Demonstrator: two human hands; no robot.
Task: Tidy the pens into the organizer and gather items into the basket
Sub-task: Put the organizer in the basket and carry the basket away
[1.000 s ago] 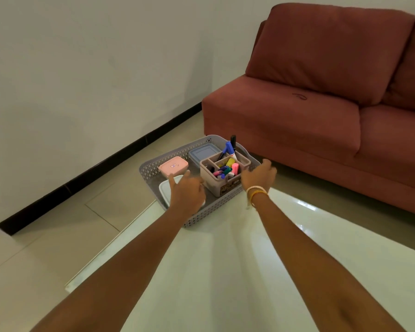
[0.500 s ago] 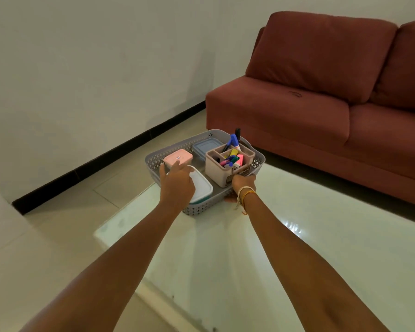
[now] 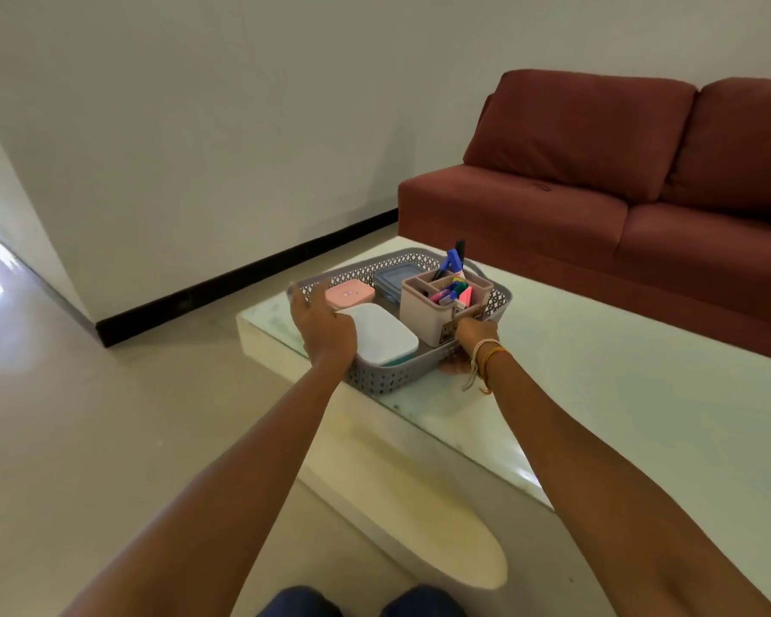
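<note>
The left hand (image 3: 326, 329), fingers spread loosely, had slid along the near-left rim of the grey perforated plastic basket (image 3: 377, 379), beside the white lidded box (image 3: 381, 334). The beige compartmented organizer (image 3: 437, 307), pens (image 3: 450, 292) inside, stood right of that box. The right hand (image 3: 472, 338) had closed on the basket's near-right rim; the gathering looked finished.

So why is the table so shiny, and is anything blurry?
Head view: the glossy table mirrors the room's light, with bright glare at its near edge; strong light washes out the floor at far left; the left hand looks slightly smeared at the fingertips; the basket stays sharp.
</note>
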